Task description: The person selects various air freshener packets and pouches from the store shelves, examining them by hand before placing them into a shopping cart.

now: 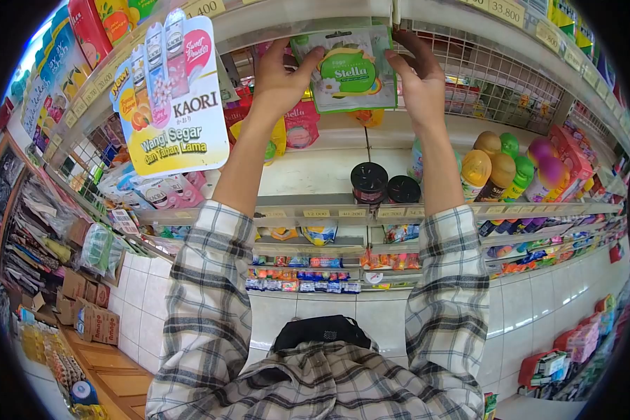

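A green and white Stella packet (346, 70) hangs upright at the top middle, in front of the wire mesh back of the shelf. My left hand (283, 80) is at its left edge, the thumb pressed on its front and the other fingers partly hidden behind. On the right edge, my right hand (418, 77) grips it with the thumb in front, fingers curled toward the mesh. Pink packets (302, 124) and a yellow packet (276, 140) hang lower, beside and behind my left forearm.
A KAORI sign (175, 98) juts out at upper left. Two dark round jars (369, 183) stand on the white shelf (301, 175). Colourful rounded bottles (504, 168) line its right side. Cardboard boxes (96, 320) sit at lower left, and red goods (539, 367) at lower right.
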A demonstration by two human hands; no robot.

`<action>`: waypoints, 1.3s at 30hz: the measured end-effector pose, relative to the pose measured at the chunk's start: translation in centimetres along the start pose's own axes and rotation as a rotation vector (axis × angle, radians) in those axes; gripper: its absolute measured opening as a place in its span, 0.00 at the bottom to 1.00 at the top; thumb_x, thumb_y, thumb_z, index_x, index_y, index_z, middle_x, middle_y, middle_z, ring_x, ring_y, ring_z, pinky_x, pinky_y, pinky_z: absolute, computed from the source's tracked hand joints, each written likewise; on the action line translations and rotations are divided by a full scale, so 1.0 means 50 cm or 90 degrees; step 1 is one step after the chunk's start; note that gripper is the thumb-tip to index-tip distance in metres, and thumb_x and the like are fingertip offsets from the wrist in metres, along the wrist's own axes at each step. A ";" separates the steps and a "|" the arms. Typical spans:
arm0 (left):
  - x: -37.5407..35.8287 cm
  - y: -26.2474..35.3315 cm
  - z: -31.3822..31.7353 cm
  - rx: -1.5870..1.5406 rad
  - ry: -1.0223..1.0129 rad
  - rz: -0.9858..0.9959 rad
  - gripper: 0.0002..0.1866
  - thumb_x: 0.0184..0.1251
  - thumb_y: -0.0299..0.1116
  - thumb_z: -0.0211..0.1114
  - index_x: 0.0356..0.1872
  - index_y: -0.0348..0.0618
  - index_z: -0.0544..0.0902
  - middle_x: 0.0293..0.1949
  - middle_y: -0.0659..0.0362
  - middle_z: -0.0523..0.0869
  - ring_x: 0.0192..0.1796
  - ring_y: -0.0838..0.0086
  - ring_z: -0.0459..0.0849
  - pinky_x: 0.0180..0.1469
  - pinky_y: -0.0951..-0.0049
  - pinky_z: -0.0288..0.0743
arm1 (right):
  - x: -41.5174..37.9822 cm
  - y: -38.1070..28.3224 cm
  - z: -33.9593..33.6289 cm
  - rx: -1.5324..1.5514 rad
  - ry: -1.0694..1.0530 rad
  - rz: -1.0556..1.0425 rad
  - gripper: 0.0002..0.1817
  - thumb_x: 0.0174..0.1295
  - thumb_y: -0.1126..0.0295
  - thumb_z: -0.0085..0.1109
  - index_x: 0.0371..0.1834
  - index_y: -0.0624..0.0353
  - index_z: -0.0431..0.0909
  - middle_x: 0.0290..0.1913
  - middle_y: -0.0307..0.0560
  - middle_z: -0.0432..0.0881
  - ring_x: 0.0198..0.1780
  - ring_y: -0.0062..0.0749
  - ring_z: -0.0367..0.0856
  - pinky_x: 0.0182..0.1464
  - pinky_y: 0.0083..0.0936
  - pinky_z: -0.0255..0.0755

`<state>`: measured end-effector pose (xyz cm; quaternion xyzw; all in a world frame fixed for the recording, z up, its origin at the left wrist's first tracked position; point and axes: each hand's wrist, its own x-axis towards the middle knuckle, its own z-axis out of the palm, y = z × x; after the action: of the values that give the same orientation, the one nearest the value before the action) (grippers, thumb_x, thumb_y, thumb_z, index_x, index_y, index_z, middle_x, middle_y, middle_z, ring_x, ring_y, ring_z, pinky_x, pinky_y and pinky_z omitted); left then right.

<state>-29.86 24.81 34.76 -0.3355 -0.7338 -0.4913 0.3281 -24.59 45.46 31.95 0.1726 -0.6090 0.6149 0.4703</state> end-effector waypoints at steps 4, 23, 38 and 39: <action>0.006 -0.026 0.001 -0.088 -0.021 0.012 0.23 0.60 0.38 0.72 0.53 0.36 0.79 0.40 0.55 0.86 0.38 0.75 0.83 0.40 0.75 0.76 | 0.002 0.002 -0.004 0.018 0.012 0.001 0.26 0.54 0.66 0.67 0.56 0.63 0.75 0.53 0.51 0.80 0.49 0.37 0.82 0.52 0.28 0.74; 0.035 -0.036 -0.013 -0.167 0.007 -0.058 0.29 0.53 0.36 0.77 0.54 0.35 0.76 0.42 0.55 0.85 0.43 0.74 0.83 0.44 0.76 0.77 | 0.020 -0.009 0.028 -0.003 0.026 0.086 0.21 0.53 0.67 0.68 0.49 0.69 0.81 0.45 0.52 0.83 0.45 0.30 0.81 0.49 0.24 0.72; 0.040 -0.190 -0.078 0.133 0.089 -0.044 0.22 0.65 0.31 0.66 0.58 0.37 0.71 0.51 0.48 0.80 0.51 0.63 0.80 0.49 0.65 0.78 | -0.197 -0.064 -0.019 -0.092 -0.005 -0.049 0.12 0.58 0.74 0.63 0.44 0.64 0.76 0.44 0.42 0.80 0.43 0.25 0.76 0.45 0.24 0.71; 0.045 -0.191 -0.072 0.152 0.093 -0.051 0.25 0.65 0.31 0.66 0.61 0.39 0.68 0.54 0.47 0.78 0.53 0.62 0.79 0.50 0.65 0.78 | -0.229 -0.072 -0.020 -0.076 -0.030 -0.043 0.10 0.58 0.76 0.63 0.43 0.64 0.76 0.42 0.42 0.79 0.42 0.25 0.75 0.44 0.24 0.70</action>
<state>-38.36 19.01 32.91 -0.2280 -0.7740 -0.4360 0.3986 -15.67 41.51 24.89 0.1790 -0.6494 0.5571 0.4856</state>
